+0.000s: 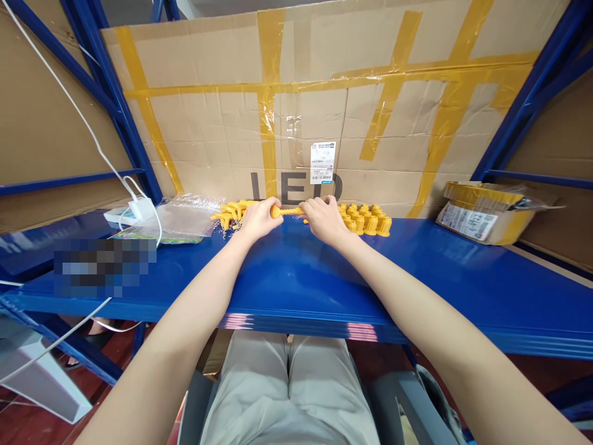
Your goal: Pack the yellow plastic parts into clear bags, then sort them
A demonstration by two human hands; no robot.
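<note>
Between my two hands lies a yellow plastic rod (291, 211) with a rounded knob at its left end and a ridged stem. My left hand (259, 217) is closed on the knob end, and the fingers of my right hand (323, 217) pinch the other end, hiding its tip. Beside my left hand is a pile of yellow plastic parts (231, 211) with small metal chains. Just right of my right hand, several yellow cup-like parts (370, 221) stand in rows, partly covered by that hand.
All this is on a blue metal shelf (296, 272) backed by a taped cardboard sheet (208, 136). Clear plastic bags (189, 216) and a white plug with a cable (142, 209) lie left, near a blurred-out object (104, 264). A small cardboard box (486, 213) sits at the right.
</note>
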